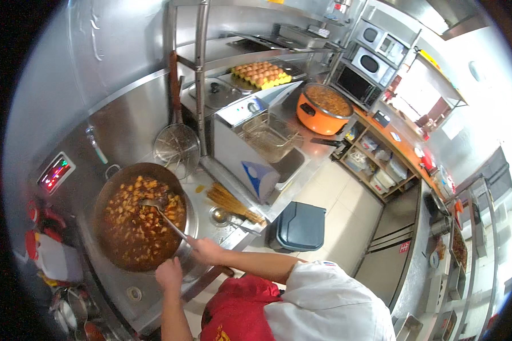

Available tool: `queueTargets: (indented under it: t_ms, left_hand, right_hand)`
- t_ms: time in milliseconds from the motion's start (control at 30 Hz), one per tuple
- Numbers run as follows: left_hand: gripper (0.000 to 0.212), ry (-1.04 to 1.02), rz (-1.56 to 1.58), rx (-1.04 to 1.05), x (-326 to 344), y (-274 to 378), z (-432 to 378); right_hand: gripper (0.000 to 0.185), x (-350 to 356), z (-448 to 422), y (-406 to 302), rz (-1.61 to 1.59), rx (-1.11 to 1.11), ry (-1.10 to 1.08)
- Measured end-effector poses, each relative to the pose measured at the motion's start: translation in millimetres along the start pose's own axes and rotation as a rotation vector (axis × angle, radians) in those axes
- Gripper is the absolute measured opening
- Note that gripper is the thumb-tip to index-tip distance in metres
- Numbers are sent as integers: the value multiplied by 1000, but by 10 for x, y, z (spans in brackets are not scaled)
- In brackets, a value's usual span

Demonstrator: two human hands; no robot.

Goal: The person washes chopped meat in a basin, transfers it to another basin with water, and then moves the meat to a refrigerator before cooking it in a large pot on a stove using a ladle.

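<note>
A large round wok (100, 238) sits on the steel range, filled with small browned chunks in dark reddish-brown sauce (141, 234). My right hand (205, 251) grips the metal shaft of a long-handled ladle (170, 223); its head lies in the food, and its wooden handle end shows below my wrist. At the wok's near rim, my left hand (169, 273) is closed on the edge. Whatever part of the wok lies inside that fist is hidden. An ear handle (112, 170) shows at the wok's far side.
Right of the wok are a bamboo brush (230, 202) and a small ladle (219, 216). A wire strainer (177, 143) hangs behind. Farther right stand a fryer (243, 149), an orange pot (320, 119) and an egg tray (262, 74). A lidded bin (298, 226) occupies the floor.
</note>
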State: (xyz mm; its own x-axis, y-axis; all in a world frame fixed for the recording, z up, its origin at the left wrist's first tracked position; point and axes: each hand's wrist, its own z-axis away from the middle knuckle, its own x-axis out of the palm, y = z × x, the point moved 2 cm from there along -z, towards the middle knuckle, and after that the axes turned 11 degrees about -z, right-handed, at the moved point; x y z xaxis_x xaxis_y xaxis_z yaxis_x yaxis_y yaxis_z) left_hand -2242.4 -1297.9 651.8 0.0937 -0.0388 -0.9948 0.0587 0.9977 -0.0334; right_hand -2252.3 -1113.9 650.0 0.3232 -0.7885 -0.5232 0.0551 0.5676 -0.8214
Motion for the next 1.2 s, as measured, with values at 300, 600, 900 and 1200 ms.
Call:
queueTargets:
  t_ms: [300, 600, 900, 1200]
  left_hand:
    - [33, -59, 243, 97, -221, 57, -99]
    - [40, 24, 835, -149, -41, -666, 1222]
    - [41, 3, 886, -1038, 3026, -2269, 4630]
    - [44, 230, 1315, -1096, 2560, -2589, 4110]
  right_hand:
    - [64, -223, -600, -293, 555, -282, -26]
    - [64, -776, 752, -304, 618, -196, -121]
    - [52, -505, 533, -564, -29, -105, -44]
    - [61, -535, 818, -1098, -19, -243, 414]
